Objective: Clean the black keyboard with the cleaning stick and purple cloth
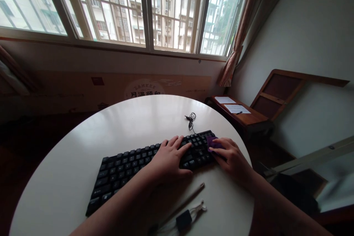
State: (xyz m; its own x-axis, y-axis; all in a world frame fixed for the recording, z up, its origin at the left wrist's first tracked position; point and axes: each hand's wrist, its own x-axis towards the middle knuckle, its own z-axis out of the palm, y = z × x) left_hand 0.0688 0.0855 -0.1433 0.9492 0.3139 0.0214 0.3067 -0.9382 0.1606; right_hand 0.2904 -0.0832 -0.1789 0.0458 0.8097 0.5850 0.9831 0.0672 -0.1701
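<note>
A black keyboard (129,166) lies at a slant across the white round table (132,118). My left hand (170,156) rests on its keys right of the middle, fingers spread and laid flat. At the keyboard's right end, my right hand (231,155) pinches a purple cloth (214,143) and presses it against the number keys. Part of the cloth is hidden under the fingers. The keyboard's thin black cable (190,120) is bundled on the table behind it.
Nearer me lie a slim pen-like stick (190,197) and a small dark block (184,220) with pale cords. To the right, a low wooden table (249,117) holds papers (237,109) and a pen. A barred window (174,14) is ahead, with a curtain (235,55) beside it.
</note>
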